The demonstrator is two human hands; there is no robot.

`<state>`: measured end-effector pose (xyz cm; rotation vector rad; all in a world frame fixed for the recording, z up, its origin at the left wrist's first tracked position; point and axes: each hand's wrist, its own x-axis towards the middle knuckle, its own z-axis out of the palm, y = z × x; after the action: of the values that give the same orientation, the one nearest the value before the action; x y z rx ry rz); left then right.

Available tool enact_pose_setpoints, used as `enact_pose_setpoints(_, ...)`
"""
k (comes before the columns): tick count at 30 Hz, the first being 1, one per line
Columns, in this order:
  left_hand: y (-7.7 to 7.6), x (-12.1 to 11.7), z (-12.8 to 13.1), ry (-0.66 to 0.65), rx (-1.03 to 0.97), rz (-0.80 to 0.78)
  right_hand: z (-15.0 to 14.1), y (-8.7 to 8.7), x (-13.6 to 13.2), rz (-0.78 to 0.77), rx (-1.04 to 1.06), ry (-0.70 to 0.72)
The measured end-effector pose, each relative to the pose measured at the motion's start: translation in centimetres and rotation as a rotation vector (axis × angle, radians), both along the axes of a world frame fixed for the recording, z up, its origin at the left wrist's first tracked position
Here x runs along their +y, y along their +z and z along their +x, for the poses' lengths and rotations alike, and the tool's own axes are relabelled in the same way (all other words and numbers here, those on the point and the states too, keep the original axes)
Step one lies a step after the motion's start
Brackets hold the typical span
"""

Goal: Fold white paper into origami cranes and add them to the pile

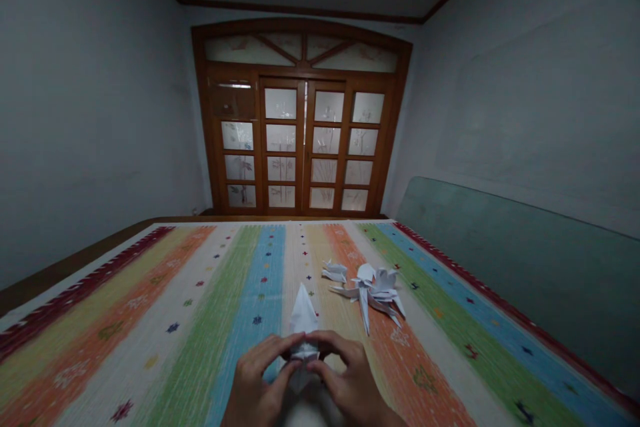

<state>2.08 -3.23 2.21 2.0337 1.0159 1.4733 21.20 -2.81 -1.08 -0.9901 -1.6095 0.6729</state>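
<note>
A piece of folded white paper [303, 310] stands between my hands, its pointed tip facing away from me. My left hand [263, 373] pinches its near left side between thumb and fingers. On the near right side, my right hand [350, 373] grips the same paper in a like pinch. The fingers cover part of the lower folds. Beyond my right hand lies a cluster of white origami cranes [373, 290], with thin points sticking out. A smaller folded paper piece [335, 271] rests just left of that cluster.
A striped, multicoloured cloth [200, 320] covers the table. Along the right side stands a pale green panel [500, 247] against the wall. Wooden doors with glass panes [305, 140] rise past the table's far edge.
</note>
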Motion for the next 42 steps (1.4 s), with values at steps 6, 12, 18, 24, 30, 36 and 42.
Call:
enact_pose_setpoints(6, -0.6, 0.3, 0.0, 0.020, 0.116, 0.317, -0.1, -1.3, 0.2, 0.287, -0.060, -0.184)
enact_pose_setpoints(12, -1.1, 0.6, 0.2, 0.064, 0.154, 0.373, -0.2, 0.7, 0.0, 0.468, -0.080, -0.043)
enact_pose_setpoints(18, -1.6, 0.7, -0.1, 0.094, 0.208, 0.443, -0.3, 1.5, 0.0, 0.522, -0.114, -0.108)
enact_pose_setpoints(24, -1.7, 0.8, -0.6, 0.094, 0.277, 0.522, -0.1, 1.0, -0.1, 0.589, -0.156, -0.050)
enact_pose_setpoints(30, -1.5, 0.9, -1.0, 0.096, 0.349, 0.587, 0.3, 0.7, -0.1, 0.686, -0.242, -0.050)
enact_pose_setpoints(36, -1.5, 0.6, -0.8, 0.029, 0.297, 0.528, 0.5, 1.5, 0.0, 0.797, -0.309, -0.063)
enact_pose_setpoints(42, -0.9, 0.2, -0.1, -0.025, 0.169, 0.437, 0.3, 1.8, -0.1, 0.852, -0.322, -0.091)
